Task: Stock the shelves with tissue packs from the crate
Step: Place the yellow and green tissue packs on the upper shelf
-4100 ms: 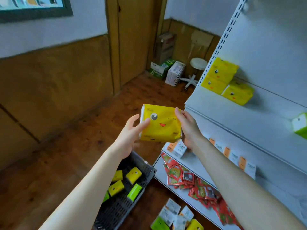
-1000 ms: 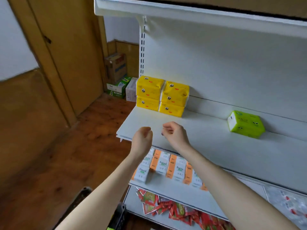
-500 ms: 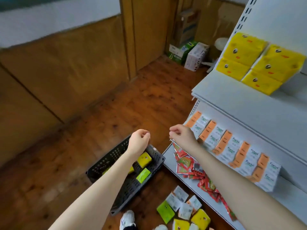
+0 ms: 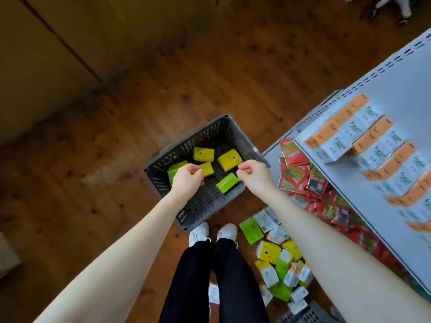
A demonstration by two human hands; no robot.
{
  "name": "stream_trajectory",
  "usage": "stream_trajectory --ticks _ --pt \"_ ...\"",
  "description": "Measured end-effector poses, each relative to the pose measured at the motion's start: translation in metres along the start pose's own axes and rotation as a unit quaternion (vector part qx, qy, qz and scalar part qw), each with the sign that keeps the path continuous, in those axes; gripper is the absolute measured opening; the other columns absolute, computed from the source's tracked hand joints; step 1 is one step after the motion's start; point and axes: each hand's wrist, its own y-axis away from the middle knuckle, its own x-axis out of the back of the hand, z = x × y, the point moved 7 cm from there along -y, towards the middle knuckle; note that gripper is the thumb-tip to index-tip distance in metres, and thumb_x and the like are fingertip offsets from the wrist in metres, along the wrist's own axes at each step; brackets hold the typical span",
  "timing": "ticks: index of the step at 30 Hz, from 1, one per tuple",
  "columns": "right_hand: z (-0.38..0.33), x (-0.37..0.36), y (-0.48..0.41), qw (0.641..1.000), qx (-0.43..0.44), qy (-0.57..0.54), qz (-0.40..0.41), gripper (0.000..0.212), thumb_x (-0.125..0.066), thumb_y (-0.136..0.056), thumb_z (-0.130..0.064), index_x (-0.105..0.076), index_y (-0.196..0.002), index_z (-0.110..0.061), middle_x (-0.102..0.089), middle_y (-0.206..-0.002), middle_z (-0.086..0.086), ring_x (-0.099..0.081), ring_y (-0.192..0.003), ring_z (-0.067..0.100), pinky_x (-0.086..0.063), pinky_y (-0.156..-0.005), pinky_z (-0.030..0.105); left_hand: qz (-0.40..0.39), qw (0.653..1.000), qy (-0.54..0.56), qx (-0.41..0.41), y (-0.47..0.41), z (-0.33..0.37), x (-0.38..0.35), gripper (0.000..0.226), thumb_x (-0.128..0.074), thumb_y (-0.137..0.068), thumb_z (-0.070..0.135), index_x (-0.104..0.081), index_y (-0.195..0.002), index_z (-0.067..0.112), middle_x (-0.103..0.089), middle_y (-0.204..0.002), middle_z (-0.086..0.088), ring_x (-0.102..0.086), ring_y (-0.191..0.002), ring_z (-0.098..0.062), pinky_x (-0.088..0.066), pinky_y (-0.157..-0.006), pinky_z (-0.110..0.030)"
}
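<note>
perforated plastic crate (image 4: 242, 141); knotty wood floor (image 4: 116, 127)

Dim knotty plank floor (image 4: 140, 108), brown panelled wall (image 4: 35, 57), perhaps a white stool base (image 4: 404, 8).

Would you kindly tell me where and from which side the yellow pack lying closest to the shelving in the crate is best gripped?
That yellow pack lies flat and face up in the crate, apart from its neighbours. I would probably come straight down from above with the right hand, which hovers beside it, and pinch two opposite side edges, thumb on one and fingers on the other.
</note>
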Motion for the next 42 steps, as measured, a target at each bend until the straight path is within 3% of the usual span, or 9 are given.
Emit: stream_trajectory --ticks 9,12,17,23,31,36,38,40,42 --pt "0.092 -0.129 -0.142 0.995 -0.053 -0.009 -0.089 0.028 -0.048 -0.095 -0.014 -0.055 -0.121 -0.006 -0.061 -0.117 0.013 -0.057 -0.104 0.022 -0.042 -0.080 0.026 -0.035 0.994 -0.070 0.072 -0.127 -0.131 -0.066 0.025 -0.043 -0.096 0.020 -0.056 -0.114 0.008 -0.063 -0.096 -0.005 -0.063 -0.094 -0.023 -0.046 -0.068 -0.030" --pt "0.142 -0.176 -0.204 0.992 -0.083 -0.013 -0.095 0.030 -0.045 -0.097 -0.015 -0.052 -0.125 -0.006 -0.059 -0.119 0.012 -0.053 -0.095 0.018 -0.041 -0.076 0.026 -0.015 0.992 -0.075 0.099 -0.194 -0.177 -0.093 0.033 -0.046 -0.095 0.019 -0.052 -0.125 0.005 -0.062 -0.111 -0.010 -0.059 -0.102 -0.026 -0.042 -0.079 -0.026" --pt "0.209 -0.233 -0.294 0.987 -0.124 -0.019 -0.098 0.035 -0.043 -0.098 -0.015 -0.045 -0.132 -0.007 -0.051 -0.131 0.010 -0.051 -0.114 0.023 -0.042 -0.087 0.029 -0.011 0.987 -0.119 0.112 -0.295 -0.230 -0.143 0.043 -0.043 -0.096 0.017 -0.038 -0.138 0.006 -0.053 -0.130 -0.017 -0.052 -0.117 -0.033 -0.040 -0.085 -0.031" --pt "0.250 -0.275 -0.377 0.989 -0.127 -0.040 -0.070 0.035 -0.042 -0.098 -0.021 -0.049 -0.127 -0.004 -0.052 -0.129 0.013 -0.048 -0.119 0.028 -0.039 -0.099 0.035 -0.003 0.966 -0.176 0.187 -0.371 -0.269 -0.186 0.039 -0.040 -0.096 0.011 -0.031 -0.131 -0.006 -0.042 -0.137 -0.026 -0.042 -0.126 -0.039 -0.035 -0.099 -0.038" --pt "0.264 -0.308 -0.392 0.958 -0.218 -0.170 -0.074 0.060 -0.036 -0.095 -0.052 -0.046 -0.130 -0.005 -0.050 -0.129 0.012 -0.047 -0.106 0.027 -0.039 -0.102 0.045 0.094 0.971 -0.052 0.213 -0.384 -0.283 -0.188 0.047 -0.037 -0.100 0.027 -0.028 -0.132 -0.006 -0.043 -0.137 -0.026 -0.043 -0.126 -0.039 -0.034 -0.096 -0.035" --pt "0.263 -0.265 -0.347 0.935 -0.290 -0.202 -0.031 0.080 -0.044 -0.086 -0.064 -0.032 -0.142 -0.009 -0.039 -0.143 0.007 -0.041 -0.126 0.032 -0.040 -0.102 0.051 0.094 0.967 0.037 0.235 -0.341 -0.260 -0.175 0.054 -0.026 -0.100 0.043 -0.042 -0.132 0.002 -0.047 -0.134 -0.019 -0.045 -0.122 -0.036 -0.039 -0.100 -0.040" --pt "0.252 -0.246 -0.322 0.933 -0.291 -0.212 -0.021 0.071 -0.048 -0.085 -0.060 -0.040 -0.135 -0.010 -0.046 -0.135 0.009 -0.046 -0.120 0.032 -0.042 -0.098 0.049 0.095 0.955 0.124 0.253 -0.319 -0.244 -0.168 0.057 -0.027 -0.097 0.050 -0.045 -0.131 0.008 -0.048 -0.133 -0.016 -0.046 -0.120 -0.037 -0.041 -0.100 -0.049" --pt "0.235 -0.227 -0.299 0.940 -0.261 -0.219 -0.023 0.043 -0.051 -0.088 -0.051 -0.053 -0.102 -0.010 -0.054 -0.100 0.009 -0.051 -0.092 0.028 -0.043 -0.080 0.043 0.094 0.934 0.196 0.284 -0.294 -0.228 -0.158 0.067 -0.035 -0.090 0.061 -0.039 -0.138 0.013 -0.044 -0.138 -0.010 -0.045 -0.123 -0.035 -0.040 -0.101 -0.054" --pt "0.214 -0.208 -0.271 0.948 -0.222 -0.227 -0.035 0.031 -0.050 -0.091 -0.034 -0.041 -0.079 -0.006 -0.036 -0.079 0.005 -0.036 -0.075 0.020 -0.028 -0.067 0.036 0.083 0.919 0.235 0.307 -0.265 -0.211 -0.144 0.079 -0.046 -0.083 0.066 -0.033 -0.142 0.014 -0.041 -0.142 -0.007 -0.043 -0.126 -0.034 -0.040 -0.100 -0.057"
